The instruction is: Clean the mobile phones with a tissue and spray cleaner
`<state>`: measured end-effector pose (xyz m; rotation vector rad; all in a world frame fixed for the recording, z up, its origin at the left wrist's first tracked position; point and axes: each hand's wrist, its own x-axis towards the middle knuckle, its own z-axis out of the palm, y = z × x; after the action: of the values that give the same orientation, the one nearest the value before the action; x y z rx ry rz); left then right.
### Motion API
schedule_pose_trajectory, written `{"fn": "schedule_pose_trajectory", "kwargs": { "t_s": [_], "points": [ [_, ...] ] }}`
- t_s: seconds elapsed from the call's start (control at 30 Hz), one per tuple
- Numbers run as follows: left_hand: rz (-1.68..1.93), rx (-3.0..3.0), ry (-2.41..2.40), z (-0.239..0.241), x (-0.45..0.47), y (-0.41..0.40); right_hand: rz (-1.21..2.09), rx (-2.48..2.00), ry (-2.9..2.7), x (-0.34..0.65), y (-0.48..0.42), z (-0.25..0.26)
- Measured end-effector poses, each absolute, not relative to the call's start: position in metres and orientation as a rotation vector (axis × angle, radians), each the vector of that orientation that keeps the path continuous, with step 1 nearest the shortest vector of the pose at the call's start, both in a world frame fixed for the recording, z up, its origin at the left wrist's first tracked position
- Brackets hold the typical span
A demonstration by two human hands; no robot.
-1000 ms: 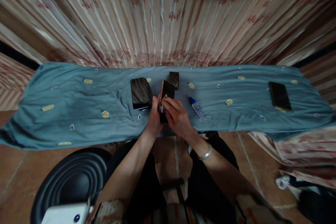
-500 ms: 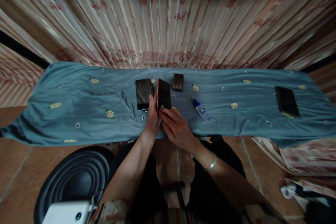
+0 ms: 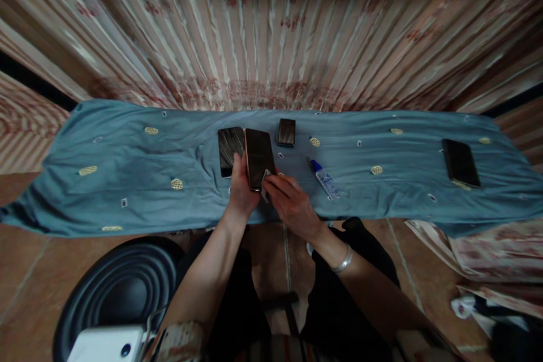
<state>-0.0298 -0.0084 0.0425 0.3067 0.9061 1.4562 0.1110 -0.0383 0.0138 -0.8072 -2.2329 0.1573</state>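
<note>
My left hand (image 3: 243, 188) grips a dark smartphone (image 3: 259, 154) by its left side and lower end, screen up. My right hand (image 3: 292, 199) pinches a small pale cloth or tissue (image 3: 266, 184) against the phone's lower right corner. Behind the held phone, another black smartphone (image 3: 229, 147) lies on the blue cloth, partly covered by it. A small dark rectangular device (image 3: 287, 132) rests just beyond, to the right. Right of my hands lies a clear bottle with a blue cap (image 3: 326, 180).
A blue patterned cloth (image 3: 127, 153) covers the long narrow table. Another black phone-like device (image 3: 461, 163) lies at its right end. Pleated curtains (image 3: 263, 28) hang behind. Lower left are a round black stool (image 3: 123, 294) and a white device (image 3: 106, 344).
The held phone has turned from tilted on its side to facing up more. My right hand and the cloth have shifted slightly right, at the phone's lower corner.
</note>
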Motion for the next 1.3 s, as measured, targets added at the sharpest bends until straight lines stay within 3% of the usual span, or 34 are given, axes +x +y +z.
{"fn": "schedule_pose_trajectory", "kwargs": {
  "t_s": [0.6, 1.3],
  "points": [
    [1.41, 0.303, 0.844, 0.044, -0.025, -0.011, 0.281, -0.813, -2.229, 0.12, -0.046, 0.013],
    [1.379, 0.244, 0.884, 0.037, 0.004, -0.028, 0.117, -0.875, -2.226, 0.113, -0.018, 0.004]
  ]
}}
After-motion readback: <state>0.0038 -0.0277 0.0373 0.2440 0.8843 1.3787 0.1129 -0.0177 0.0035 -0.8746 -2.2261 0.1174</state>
